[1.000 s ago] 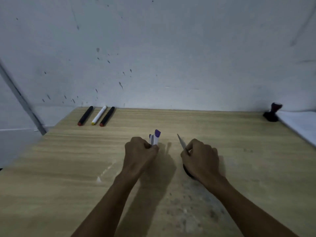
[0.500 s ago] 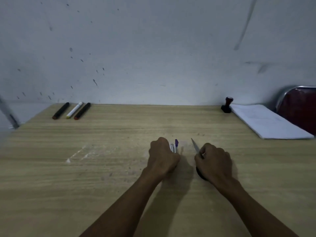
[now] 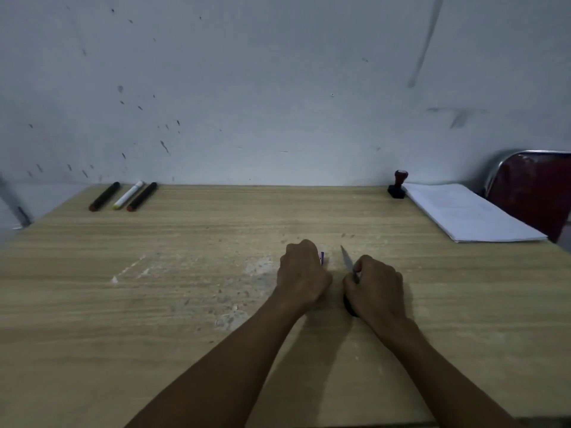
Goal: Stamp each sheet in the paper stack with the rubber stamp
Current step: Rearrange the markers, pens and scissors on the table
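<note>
The rubber stamp (image 3: 398,186), black with a dark red knob, stands upright at the table's far right, touching the left corner of the white paper stack (image 3: 469,214). Both are far from my hands. My left hand (image 3: 301,274) is closed around a small white and purple object (image 3: 322,257), of which only a sliver shows. My right hand (image 3: 375,285) is closed on a thin grey pointed piece (image 3: 346,257) that sticks up, and it rests on a dark round object (image 3: 349,307) on the table. The two hands sit close together at the middle of the table.
Three markers lie at the far left near the wall: a black one (image 3: 103,196), a white one (image 3: 128,195) and another black one (image 3: 142,196). A dark red chair with a metal frame (image 3: 534,193) stands behind the paper stack. The wooden table (image 3: 185,335) has pale scuffs.
The view has swung to the right, bringing the paper stack and the chair into sight. My hands have stayed together, and the purple object shows less above my left fist.
</note>
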A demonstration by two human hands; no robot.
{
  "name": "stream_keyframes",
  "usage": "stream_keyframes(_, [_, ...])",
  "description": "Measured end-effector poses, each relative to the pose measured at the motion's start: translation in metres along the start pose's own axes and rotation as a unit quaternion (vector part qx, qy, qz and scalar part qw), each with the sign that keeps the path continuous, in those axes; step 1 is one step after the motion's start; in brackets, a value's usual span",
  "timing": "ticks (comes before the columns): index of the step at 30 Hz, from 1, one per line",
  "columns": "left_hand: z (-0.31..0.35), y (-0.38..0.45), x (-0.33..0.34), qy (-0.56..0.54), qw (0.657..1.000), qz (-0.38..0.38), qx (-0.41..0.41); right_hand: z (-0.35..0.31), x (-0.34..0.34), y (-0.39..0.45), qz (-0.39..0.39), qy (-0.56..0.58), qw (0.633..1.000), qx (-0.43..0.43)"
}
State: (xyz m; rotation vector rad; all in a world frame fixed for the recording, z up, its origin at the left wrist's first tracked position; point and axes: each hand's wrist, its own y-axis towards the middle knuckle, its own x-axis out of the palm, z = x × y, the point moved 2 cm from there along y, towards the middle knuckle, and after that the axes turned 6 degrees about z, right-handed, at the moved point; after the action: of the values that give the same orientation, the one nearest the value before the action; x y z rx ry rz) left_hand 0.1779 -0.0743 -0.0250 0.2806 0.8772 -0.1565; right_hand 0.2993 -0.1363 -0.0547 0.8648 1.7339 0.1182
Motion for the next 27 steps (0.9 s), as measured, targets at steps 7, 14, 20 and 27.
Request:
stream_keyframes(7, [-0.001, -0.005, 0.004, -0.019, 1.0, 0.013, -0.012, 0.002, 0.0, -0.002, -0.013, -0.026, 0.999, 0.012])
stream_keyframes(14, [-0.003, -0.006, 0.005, -0.042, 0.999, 0.017, -0.017, 0.001, -0.003, 0.0, -0.025, -0.026, 0.999, 0.015])
stream_keyframes(20, [-0.014, -0.002, -0.005, 0.007, 0.999, 0.041, -0.02, -0.008, -0.016, 0.004, -0.005, -0.016, 1.0, 0.0])
stream_keyframes(27, [-0.071, 0.023, -0.037, -0.045, 0.994, 0.096, 0.038, -0.055, -0.017, 0.006, 0.018, 0.102, 0.992, -0.078])
